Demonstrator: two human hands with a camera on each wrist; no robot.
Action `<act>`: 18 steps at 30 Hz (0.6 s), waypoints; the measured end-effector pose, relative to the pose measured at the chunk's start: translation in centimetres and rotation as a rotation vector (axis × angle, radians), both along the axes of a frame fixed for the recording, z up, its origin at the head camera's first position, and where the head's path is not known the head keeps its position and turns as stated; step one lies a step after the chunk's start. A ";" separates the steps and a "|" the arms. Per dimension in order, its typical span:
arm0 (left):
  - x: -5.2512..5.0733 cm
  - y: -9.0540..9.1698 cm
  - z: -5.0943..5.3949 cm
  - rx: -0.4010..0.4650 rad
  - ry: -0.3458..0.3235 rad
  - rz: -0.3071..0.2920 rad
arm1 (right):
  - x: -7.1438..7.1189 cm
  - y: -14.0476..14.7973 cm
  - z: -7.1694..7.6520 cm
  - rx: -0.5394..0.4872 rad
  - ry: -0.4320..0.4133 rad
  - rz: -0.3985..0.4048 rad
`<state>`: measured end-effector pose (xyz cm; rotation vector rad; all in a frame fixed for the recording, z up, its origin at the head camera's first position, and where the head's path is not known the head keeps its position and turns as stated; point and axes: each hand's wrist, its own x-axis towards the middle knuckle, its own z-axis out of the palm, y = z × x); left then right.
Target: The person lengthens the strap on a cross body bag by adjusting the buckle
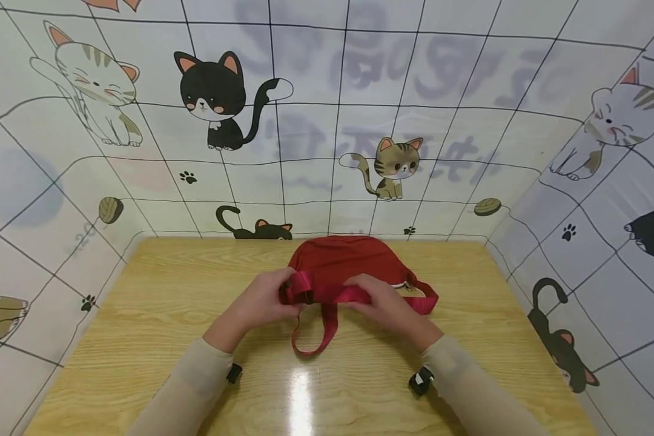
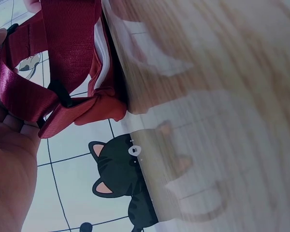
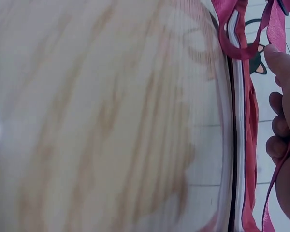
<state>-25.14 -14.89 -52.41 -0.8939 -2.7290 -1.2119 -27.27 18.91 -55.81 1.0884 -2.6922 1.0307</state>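
Note:
A red waist bag [image 1: 349, 257] lies at the back of the table, its white-edged zipper [image 3: 239, 121] showing in the right wrist view. My left hand [image 1: 261, 300] grips the dark red webbing strap [image 2: 70, 38] at the bag's left end. Beside those fingers, a black strap slider [image 2: 61, 93] sits on the webbing. My right hand [image 1: 384, 306] pinches the strap in front of the bag's middle, thumb along it and the other fingers curled. Between the hands a strap loop [image 1: 329, 327] hangs down onto the table. Another strap loop [image 1: 427, 300] sticks out at the bag's right end.
The wood-grain table [image 1: 169, 272] has a glossy surface with a bright reflection near the front. Cat-printed wall sheets [image 1: 316, 121] stand behind it and along both sides. Small black devices [image 1: 421, 381] are worn at both wrists.

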 end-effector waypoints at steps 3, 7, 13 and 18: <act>0.0 0.0 0.0 0.003 -0.004 0.005 | -0.2 0.6 -0.2 0.001 -0.002 -0.002; 0.1 -0.1 0.1 0.007 -0.014 0.006 | -0.4 1.2 -0.3 0.006 -0.012 -0.005; 0.2 -0.3 0.3 0.019 -0.035 0.023 | -0.4 2.2 -0.2 0.016 -0.025 -0.033; 0.1 -0.5 0.1 0.023 -0.054 0.023 | -0.5 3.2 -0.4 0.041 -0.026 -0.040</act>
